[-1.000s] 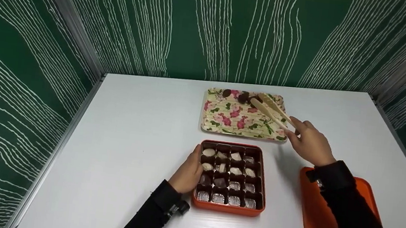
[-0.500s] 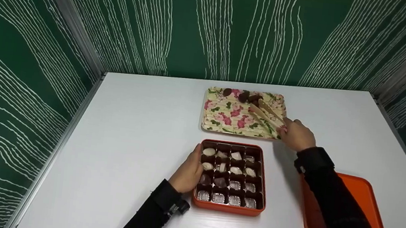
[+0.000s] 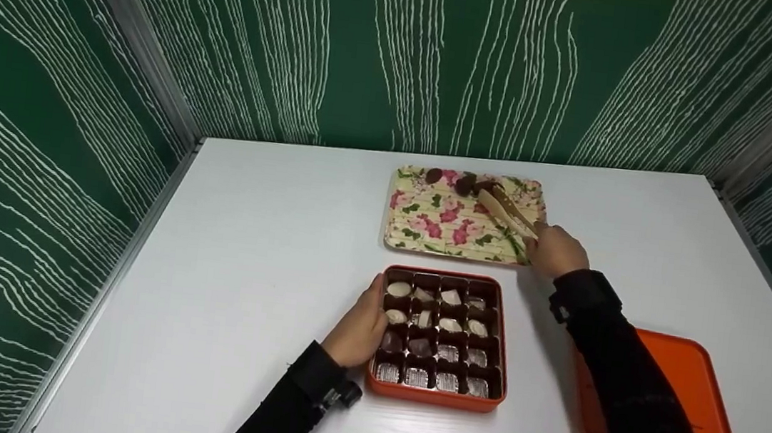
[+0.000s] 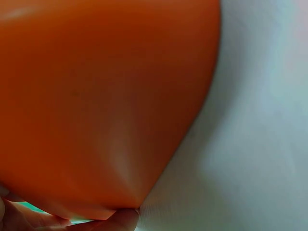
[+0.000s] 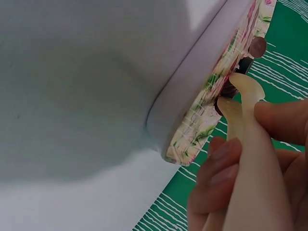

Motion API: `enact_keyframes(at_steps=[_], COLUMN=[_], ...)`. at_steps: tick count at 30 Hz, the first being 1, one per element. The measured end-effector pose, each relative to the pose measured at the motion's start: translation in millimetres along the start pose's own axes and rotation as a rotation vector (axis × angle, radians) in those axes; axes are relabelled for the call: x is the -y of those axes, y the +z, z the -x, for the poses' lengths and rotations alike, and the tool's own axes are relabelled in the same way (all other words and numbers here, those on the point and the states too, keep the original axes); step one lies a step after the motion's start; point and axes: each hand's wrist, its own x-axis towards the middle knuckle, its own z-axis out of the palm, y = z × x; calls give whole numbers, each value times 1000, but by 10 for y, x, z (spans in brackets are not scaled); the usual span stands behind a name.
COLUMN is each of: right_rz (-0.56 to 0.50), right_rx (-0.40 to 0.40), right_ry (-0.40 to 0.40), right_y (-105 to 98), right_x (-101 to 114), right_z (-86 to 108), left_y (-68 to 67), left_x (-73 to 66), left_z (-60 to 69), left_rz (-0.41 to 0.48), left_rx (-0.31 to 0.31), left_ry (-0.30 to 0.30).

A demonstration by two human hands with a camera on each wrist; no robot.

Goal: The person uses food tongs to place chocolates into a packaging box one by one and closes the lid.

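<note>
In the head view, my left hand [image 3: 356, 328] rests along the left wall of a red-orange box [image 3: 435, 397]. Its fingers lie against that wall, also seen at the bottom of the left wrist view. The box has a dark divided insert with white and dark chocolates in some compartments. My right hand [image 3: 558, 252] holds pale wooden tongs [image 5: 250, 130] over a flowered tray [image 3: 429, 214]. The tong tips are at dark chocolates [image 3: 465, 184] near the tray's far edge. A dark chocolate [image 5: 228, 90] shows between the tips; whether they grip it, I cannot tell.
An orange lid-like tray [image 3: 689, 399] lies at the right, partly under my right forearm. The white table [image 3: 268, 247] ends at green walls [image 3: 352, 62] with white wavy lines. Another dark chocolate [image 3: 433, 175] lies at the tray's far left.
My right hand has moved left and slightly forward with the tongs, and the tong arms have come closer together. The left hand and the box have stayed in place.
</note>
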Motion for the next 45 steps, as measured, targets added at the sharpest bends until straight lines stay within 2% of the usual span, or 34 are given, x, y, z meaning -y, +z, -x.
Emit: enact_keyframes(at_steps=[8, 13, 22, 28, 32, 36, 40, 45], right_rz=[-32, -86, -10, -62, -123, -169, -165, -134], right_rx=[-36, -69, -118, -108, -57, 57, 151, 203], right_ry=[-45, -83, -359, -478, -532, -561, -568, -543], right_y=[-23, -53, -216, -367, -456, -510, -502, -443], right_x=[-8, -66, -206, -185, -138, -90, -69, -33], right_z=[93, 250, 828, 1239, 1458, 1594, 1652, 1671], left_y=[8, 12, 25, 14, 9, 11, 14, 17], left_x=[15, 17, 15, 4, 5, 13, 6, -3], left_z=[-4, 0, -9, 0, 2, 0, -2, 4], left_rz=[6, -1, 0, 1, -7, -19, -15, -22], left_rx=[10, 5, -2, -10, 0, -3, -15, -21], left_ry=[12, 20, 18, 23, 19, 23, 27, 20])
